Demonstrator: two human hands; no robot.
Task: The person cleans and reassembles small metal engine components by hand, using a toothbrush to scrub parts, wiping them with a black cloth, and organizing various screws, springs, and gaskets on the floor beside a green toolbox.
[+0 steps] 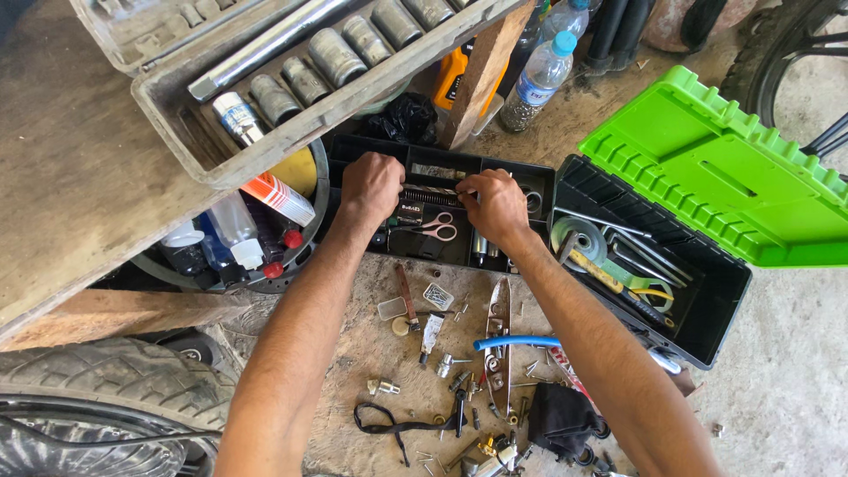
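While you lean over the black tray (353,150) on the ground, your left hand (371,185) and right hand (493,208) dig into its compartments, fingers curled down; what they pinch is hidden. Pink-handled scissors (438,228) lie between them.

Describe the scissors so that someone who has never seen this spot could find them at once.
Start at the open toolbox with the bright green lid. Just left of it lies a black divided tray, where the left hand and right hand are reaching. The scissors lie in the tray between the two wrists; their pale pink loop handles set them apart from the dark metal parts around them.
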